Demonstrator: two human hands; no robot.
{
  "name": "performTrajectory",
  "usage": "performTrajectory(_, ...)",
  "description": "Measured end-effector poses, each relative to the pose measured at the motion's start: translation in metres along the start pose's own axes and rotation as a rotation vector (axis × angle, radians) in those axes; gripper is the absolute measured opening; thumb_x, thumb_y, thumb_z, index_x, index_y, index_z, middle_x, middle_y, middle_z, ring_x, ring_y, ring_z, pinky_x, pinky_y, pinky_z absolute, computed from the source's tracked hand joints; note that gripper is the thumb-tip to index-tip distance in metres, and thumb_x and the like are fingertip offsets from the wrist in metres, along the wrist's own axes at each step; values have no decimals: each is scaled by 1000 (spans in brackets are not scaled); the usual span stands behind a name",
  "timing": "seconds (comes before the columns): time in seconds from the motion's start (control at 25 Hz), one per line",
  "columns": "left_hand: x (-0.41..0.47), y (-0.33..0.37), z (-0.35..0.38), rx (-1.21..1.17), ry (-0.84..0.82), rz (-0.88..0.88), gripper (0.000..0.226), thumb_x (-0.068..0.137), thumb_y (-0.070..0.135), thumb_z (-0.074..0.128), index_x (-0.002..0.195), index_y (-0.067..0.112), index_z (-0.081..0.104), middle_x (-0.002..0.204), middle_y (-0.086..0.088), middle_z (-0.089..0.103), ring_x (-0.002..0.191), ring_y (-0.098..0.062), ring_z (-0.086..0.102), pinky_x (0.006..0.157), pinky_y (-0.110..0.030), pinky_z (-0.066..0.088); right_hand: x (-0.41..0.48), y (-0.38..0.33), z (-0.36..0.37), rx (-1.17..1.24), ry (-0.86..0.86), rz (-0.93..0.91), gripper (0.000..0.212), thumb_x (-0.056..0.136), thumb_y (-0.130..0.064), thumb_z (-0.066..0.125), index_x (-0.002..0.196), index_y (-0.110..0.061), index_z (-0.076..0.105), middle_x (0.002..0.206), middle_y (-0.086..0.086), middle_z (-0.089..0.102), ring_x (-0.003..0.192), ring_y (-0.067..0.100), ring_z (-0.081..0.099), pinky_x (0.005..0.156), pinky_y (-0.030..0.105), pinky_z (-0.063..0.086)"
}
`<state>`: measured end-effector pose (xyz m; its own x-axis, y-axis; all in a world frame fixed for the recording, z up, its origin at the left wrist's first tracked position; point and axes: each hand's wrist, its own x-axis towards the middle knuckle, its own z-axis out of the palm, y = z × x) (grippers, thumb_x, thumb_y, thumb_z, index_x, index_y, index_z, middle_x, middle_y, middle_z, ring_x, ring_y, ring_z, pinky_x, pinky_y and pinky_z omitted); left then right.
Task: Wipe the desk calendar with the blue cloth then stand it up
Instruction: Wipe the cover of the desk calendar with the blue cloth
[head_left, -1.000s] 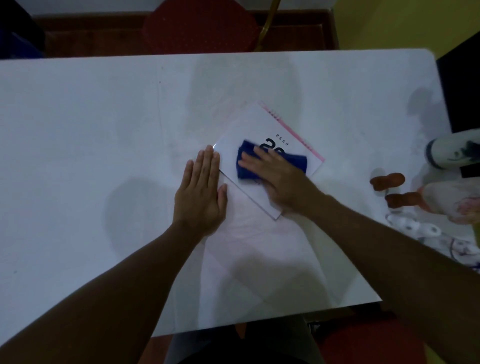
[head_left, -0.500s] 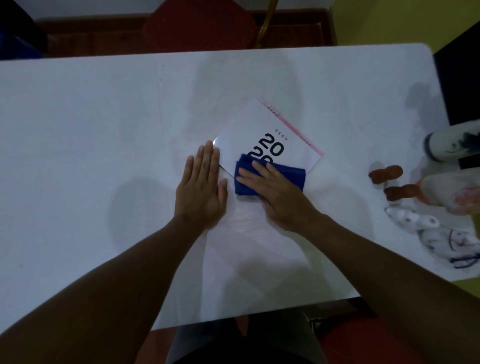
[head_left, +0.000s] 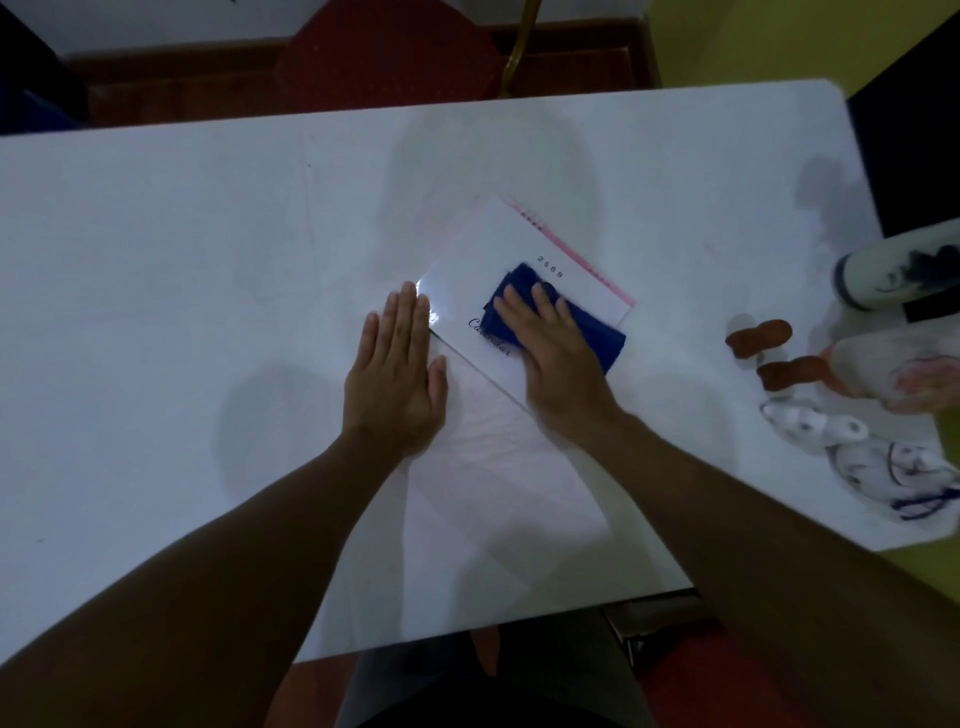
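On the white desk (head_left: 156, 312), a desk calendar (head_left: 483, 260) lies flat
Right hand (head_left: 556, 358) presses the blue cloth (head_left: 597, 332) onto it, fingers spread; left hand (head_left: 395, 374) flat, open, touching its corner

One desk calendar (head_left: 498, 270), one blue cloth (head_left: 597, 338), two hands, one table (head_left: 156, 260), two brown pieces (head_left: 758, 338).

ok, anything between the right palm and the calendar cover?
Yes, the head view shows the blue cloth sandwiched between the right hand and the flat calendar; the fingers press it onto the cover.
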<state>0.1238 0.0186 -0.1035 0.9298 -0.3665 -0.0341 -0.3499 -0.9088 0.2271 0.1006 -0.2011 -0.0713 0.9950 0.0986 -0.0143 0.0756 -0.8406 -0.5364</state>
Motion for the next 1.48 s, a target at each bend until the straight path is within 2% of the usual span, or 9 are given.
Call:
performTrajectory(0.24, 1, -1, 0, 9, -13, -3, 71, 108, 39, 24, 168, 7, 5, 178, -11, 0, 166, -24, 0, 135, -46, 11, -55, 26, -25, -60, -183, -319, 67, 88, 14, 60, 150, -8, 47, 158, 3, 44, 151, 24, 31, 125, 44, 22)
performTrajectory(0.6, 2, -1, 0, 3, -26, 2, 71, 107, 37, 26, 168, 5, 7, 178, -12, 2, 166, -25, 2, 135, -46, 10, 10, 28, -22, 0, 12, 112, 67, 92, 20, 51, 153, -8, 42, 160, 6, 39, 153, 33, 24, 126, 49, 15)
performTrajectory(0.96, 5, 5, -26, 8, -184, -18, 73, 108, 44, 20, 168, 8, -1, 178, -13, -5, 166, -28, -4, 135, -48, 9, -64, -8, -6, -50, -115, -179, 72, 88, 15, 62, 152, -10, 43, 159, 4, 41, 152, 29, 27, 126, 45, 20)
performTrajectory(1.08, 6, 15, -42, -2, -252, -52, 82, 107, 42, 35, 167, 6, -8, 175, -18, -16, 164, -33, -10, 134, -54, 9, -69, -8, -11, 24, -206, -151, 72, 91, 16, 56, 154, -14, 40, 161, 1, 38, 153, 22, 26, 126, 44, 21)
performTrajectory(1.2, -9, 31, -63, -77, -298, 28, 115, 91, 49, 62, 166, 8, -14, 173, -18, -24, 162, -35, -18, 134, -52, 2, -76, -14, -29, 73, -217, -124, 70, 93, 12, 61, 154, -15, 41, 161, 3, 39, 149, 20, 34, 121, 44, 34)
performTrajectory(1.28, -27, 42, -73, -149, -326, 144, 117, 86, 59, 63, 167, 10, -6, 176, -12, -14, 164, -28, -13, 134, -43, 2, -84, -18, -40, -10, -132, -219, 65, 85, 10, 75, 144, -5, 54, 150, 15, 52, 137, 30, 52, 111, 46, 47)
performTrajectory(1.36, -48, 56, -80, -200, -324, 229, 100, 90, 59, 61, 167, 10, 19, 176, -9, 15, 165, -24, 13, 131, -36, 13, -94, -24, -48, -65, -48, -255, 60, 75, 10, 83, 131, 4, 63, 132, 24, 65, 117, 39, 65, 99, 47, 56)
performTrajectory(1.44, -66, 67, -82, -188, -250, 270, 68, 96, 42, 65, 153, 10, 49, 157, -11, 55, 144, -28, 56, 117, -35, 43, -103, -29, -51, -84, 15, -264, 54, 70, 11, 85, 121, 10, 67, 115, 28, 71, 99, 40, 71, 87, 47, 62)
performTrajectory(1.48, -71, 72, -81, -168, -195, 289, 49, 98, 32, 65, 142, 10, 60, 139, -12, 69, 121, -30, 71, 99, -36, 57, -108, -31, -52, -83, 21, -259, 50, 70, 11, 85, 117, 12, 68, 109, 28, 72, 93, 41, 72, 82, 48, 63)
